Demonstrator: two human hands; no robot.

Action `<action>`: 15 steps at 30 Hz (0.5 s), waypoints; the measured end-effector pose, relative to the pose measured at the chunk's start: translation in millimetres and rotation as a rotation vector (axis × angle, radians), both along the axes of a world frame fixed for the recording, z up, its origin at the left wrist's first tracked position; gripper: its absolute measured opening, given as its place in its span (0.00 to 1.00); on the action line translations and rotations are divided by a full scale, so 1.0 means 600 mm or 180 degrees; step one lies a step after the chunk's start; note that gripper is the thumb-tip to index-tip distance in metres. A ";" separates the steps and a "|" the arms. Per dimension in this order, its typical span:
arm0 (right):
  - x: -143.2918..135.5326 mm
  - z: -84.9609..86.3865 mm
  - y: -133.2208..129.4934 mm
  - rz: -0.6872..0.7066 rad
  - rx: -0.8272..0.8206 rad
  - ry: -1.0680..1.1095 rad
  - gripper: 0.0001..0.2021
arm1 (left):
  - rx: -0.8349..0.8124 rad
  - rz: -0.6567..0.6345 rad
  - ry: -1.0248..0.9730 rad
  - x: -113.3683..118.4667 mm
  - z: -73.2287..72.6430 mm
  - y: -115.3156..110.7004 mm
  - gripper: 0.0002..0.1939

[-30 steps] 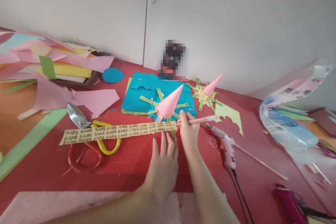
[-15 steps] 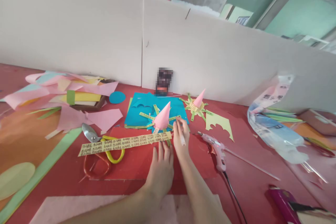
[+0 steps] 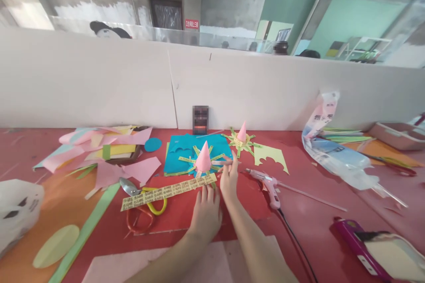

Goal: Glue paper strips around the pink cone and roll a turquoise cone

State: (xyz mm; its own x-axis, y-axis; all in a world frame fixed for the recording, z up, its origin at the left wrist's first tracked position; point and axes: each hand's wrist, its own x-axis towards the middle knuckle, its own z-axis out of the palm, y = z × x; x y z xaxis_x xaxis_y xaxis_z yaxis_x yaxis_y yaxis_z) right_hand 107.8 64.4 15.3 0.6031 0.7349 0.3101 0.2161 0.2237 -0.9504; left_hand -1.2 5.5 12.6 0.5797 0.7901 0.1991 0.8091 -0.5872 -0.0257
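My left hand [image 3: 206, 210] lies flat, fingers stretched forward to the lower edge of a yellow paper strip [image 3: 169, 192] covered in rows of handwriting. In my right hand [image 3: 229, 181], closed, is a slim white pen [image 3: 223, 162], held almost level beside a pink paper cone [image 3: 203, 159]. That cone stands upright among narrow green strips with writing, which fan out over a blue sheet [image 3: 175, 146]. Behind and to the right sits a similar pink cone [image 3: 242, 133] on a ring of green strips. Scissors [image 3: 156, 201] with red and yellow handles lie partly under the written strip.
A pink glue gun [image 3: 265, 183] with a glue stick and cord lies right of my hands. Paper scraps [image 3: 102, 148] are heaped left. A plastic bag [image 3: 345, 161] and purple device [image 3: 360, 245] lie at right. A white partition [image 3: 252, 90] closes off the back.
My view has tilted up, showing more room beyond the partition. The pen in my right hand has turned from pointing steeply down to nearly level. My left hand stays by the strip.
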 end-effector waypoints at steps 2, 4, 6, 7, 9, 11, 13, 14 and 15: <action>0.002 0.001 0.000 -0.0171 -0.0022 -0.0088 0.27 | -0.0030 -0.0052 0.0013 -0.003 -0.001 0.003 0.24; 0.003 0.000 0.001 -0.0237 -0.0087 -0.0126 0.28 | -0.0030 -0.0109 -0.0027 -0.005 -0.002 0.007 0.24; 0.005 -0.004 0.004 -0.0199 -0.0173 -0.0116 0.29 | -0.0033 -0.0166 -0.0121 -0.008 -0.003 0.014 0.23; 0.005 -0.006 0.005 -0.0162 -0.0223 -0.0126 0.30 | -0.0056 -0.0190 -0.0173 -0.010 -0.004 0.018 0.23; 0.005 -0.012 0.009 -0.0088 -0.0379 -0.0168 0.31 | -0.0155 -0.0231 -0.0284 -0.015 -0.004 0.025 0.23; 0.006 -0.016 0.013 -0.0043 -0.0556 -0.0205 0.32 | -0.0295 -0.0275 -0.0438 -0.023 -0.003 0.031 0.22; 0.006 -0.019 0.015 -0.0007 -0.0614 -0.0188 0.33 | -0.0450 -0.0344 -0.0657 -0.036 -0.003 0.035 0.21; 0.006 -0.019 0.016 0.0029 -0.0586 -0.0191 0.33 | -0.0533 -0.0386 -0.0772 -0.043 -0.002 0.036 0.21; 0.006 -0.019 0.016 0.0073 -0.0537 -0.0214 0.33 | -0.0603 -0.0424 -0.0876 -0.050 -0.002 0.036 0.21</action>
State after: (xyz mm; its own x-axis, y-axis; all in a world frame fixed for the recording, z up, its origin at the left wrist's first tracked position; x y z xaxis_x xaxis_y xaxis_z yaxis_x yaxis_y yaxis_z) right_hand 111.1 73.8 3.7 0.5676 0.7933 0.2203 0.2771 0.0680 -0.9584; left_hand -31.5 27.2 11.2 0.6252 0.7490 0.2193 0.6865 -0.6615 0.3019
